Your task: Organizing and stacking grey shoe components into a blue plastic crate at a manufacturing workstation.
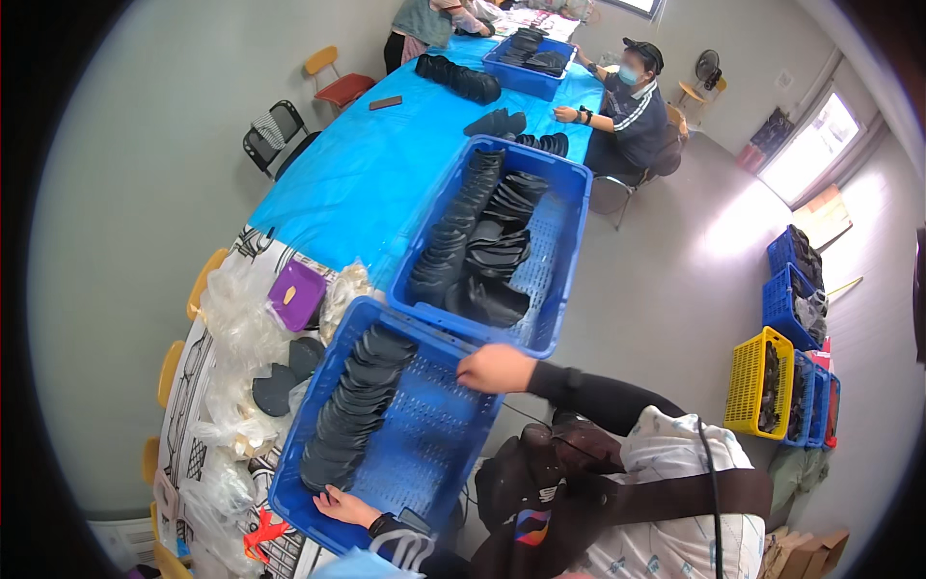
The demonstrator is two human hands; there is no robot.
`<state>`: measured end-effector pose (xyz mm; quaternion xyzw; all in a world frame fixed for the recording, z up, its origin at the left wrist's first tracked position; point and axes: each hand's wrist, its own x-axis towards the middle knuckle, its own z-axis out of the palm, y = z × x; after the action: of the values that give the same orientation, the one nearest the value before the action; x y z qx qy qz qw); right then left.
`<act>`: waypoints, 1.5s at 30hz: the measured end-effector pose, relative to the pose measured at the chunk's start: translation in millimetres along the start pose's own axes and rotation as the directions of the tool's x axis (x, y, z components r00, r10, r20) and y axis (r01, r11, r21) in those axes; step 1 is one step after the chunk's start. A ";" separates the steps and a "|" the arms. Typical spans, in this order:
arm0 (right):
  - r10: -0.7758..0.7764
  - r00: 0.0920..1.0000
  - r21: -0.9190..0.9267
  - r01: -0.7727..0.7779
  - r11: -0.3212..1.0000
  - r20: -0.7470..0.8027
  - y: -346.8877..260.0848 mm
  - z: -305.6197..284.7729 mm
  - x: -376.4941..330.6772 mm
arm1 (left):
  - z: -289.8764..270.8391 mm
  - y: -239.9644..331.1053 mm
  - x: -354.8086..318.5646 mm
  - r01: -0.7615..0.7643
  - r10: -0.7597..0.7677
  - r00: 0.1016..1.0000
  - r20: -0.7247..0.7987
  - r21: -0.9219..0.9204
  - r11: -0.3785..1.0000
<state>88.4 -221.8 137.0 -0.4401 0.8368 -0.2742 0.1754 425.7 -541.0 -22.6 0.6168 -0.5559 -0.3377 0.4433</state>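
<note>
Nearest me stands a blue plastic basket (453, 340) with slotted sides, tilted across the view. Along its left side lies a long row of thin black curved pieces (359, 410), stacked on edge; their exact kind is unclear. At the near end of that row, my left hand (347, 505) touches the last pieces, fingers apart. My right hand (497, 369) is curled over the basket's far right rim, its fingers closed there. Beyond it, a second blue basket (571, 246) holds several rows of similar black pieces (492, 232).
The table has a bright blue cover (338, 203). Clear plastic bags (236, 318) and a purple tray (297, 293) lie at left. A masked person (637, 106) sits at the far right side, near another blue basket (526, 82). A yellow basket (752, 381) stands at right.
</note>
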 end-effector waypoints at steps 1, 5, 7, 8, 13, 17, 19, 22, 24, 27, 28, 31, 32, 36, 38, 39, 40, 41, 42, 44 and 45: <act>0.051 0.999 -0.022 -0.051 0.998 -0.010 19.0 -27.8 -12.3 | -2.8 11.0 -11.5 -0.055 0.056 0.998 0.009 -0.082 0.995; 0.181 0.977 0.027 -0.180 0.983 -0.110 128.1 -112.6 -77.7 | 46.6 73.6 -115.0 -0.057 0.138 0.960 0.246 -0.310 0.949; 0.254 0.961 -0.011 -0.257 0.966 -0.105 184.4 -150.8 -102.4 | 86.7 119.0 -187.8 -0.021 0.155 0.913 0.378 -0.334 0.942; 0.252 0.963 0.016 -0.252 0.968 -0.094 207.5 -170.4 -112.5 | 108.8 138.9 -222.2 -0.027 0.167 0.908 0.385 -0.344 0.939; 0.096 0.800 0.236 0.058 0.970 -0.593 264.6 -313.9 -136.8 | 208.8 254.7 -402.2 0.167 0.211 0.493 0.844 -0.330 0.929; -0.142 0.716 0.060 0.249 0.967 -0.684 267.6 -402.1 -118.0 | 262.6 343.3 -491.0 0.110 0.340 0.308 0.888 -0.389 0.915; -0.103 0.780 0.706 0.607 0.366 -0.617 273.6 -439.1 -98.9 | 279.3 369.0 -520.4 0.113 0.368 0.227 0.902 -0.400 0.910; -0.023 0.736 0.611 0.544 -0.575 -0.677 283.6 -487.3 -91.5 | 301.2 383.8 -546.1 0.091 0.412 0.093 0.906 -0.420 0.903; -0.025 0.700 0.566 0.556 -0.608 -0.714 306.5 -502.4 -90.2 | 304.7 396.7 -565.3 0.114 0.392 0.065 0.917 -0.398 0.910; -0.030 0.731 0.568 0.502 -0.652 -0.681 321.9 -503.7 -72.5 | 311.2 388.0 -558.3 0.139 0.320 0.060 0.946 -0.325 0.935; -0.023 0.730 0.562 0.505 -0.655 -0.683 326.0 -502.0 -68.6 | 314.7 383.7 -554.3 0.133 0.315 0.056 0.947 -0.320 0.938; -0.031 0.748 0.588 0.494 -0.640 -0.663 332.8 -495.9 -56.8 | 321.0 376.1 -538.8 0.133 0.273 0.092 0.958 -0.284 0.950; -0.027 0.746 0.586 0.499 -0.638 -0.665 336.0 -494.2 -53.4 | 323.6 377.5 -534.5 0.167 0.255 0.101 0.962 -0.269 0.949; -0.039 0.798 0.665 0.472 -0.579 -0.601 341.0 -490.6 -41.4 | 334.5 385.1 -515.9 0.221 0.211 0.108 0.971 -0.231 0.947; -0.054 0.816 0.710 0.467 -0.527 -0.576 343.3 -489.0 -34.2 | 338.6 386.7 -508.4 0.242 0.206 0.114 0.972 -0.229 0.943; -0.063 0.833 0.710 0.427 -0.560 -0.550 344.4 -485.7 -29.9 | 340.0 385.2 -501.9 0.258 0.202 0.104 0.974 -0.223 0.940; -0.065 0.834 0.710 0.424 -0.562 -0.549 344.9 -482.0 -25.5 | 341.3 383.8 -494.8 0.275 0.199 0.095 0.975 -0.218 0.937; -0.049 0.876 0.796 0.411 -0.445 -0.480 349.9 -475.4 -21.5 | 342.1 382.2 -489.0 0.284 0.200 0.094 0.975 -0.218 0.934; -0.024 0.914 0.868 0.377 -0.323 -0.406 354.4 -467.4 -18.0 | 340.8 381.2 -483.5 0.286 0.195 0.100 0.976 -0.216 0.933; 0.033 0.980 0.978 0.198 -0.070 -0.196 368.5 -446.9 -13.0 | 336.0 380.5 -472.4 0.296 0.161 0.123 0.979 -0.191 0.936; 0.092 0.993 0.997 0.066 0.049 -0.070 377.0 -439.5 -16.6 | 334.6 379.2 -468.5 0.301 0.160 0.126 0.979 -0.191 0.934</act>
<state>-379.0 100.1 252.9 -0.1735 0.4293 -0.7985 0.3847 -97.2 -132.6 164.6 0.1769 -0.6092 -0.7715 0.0483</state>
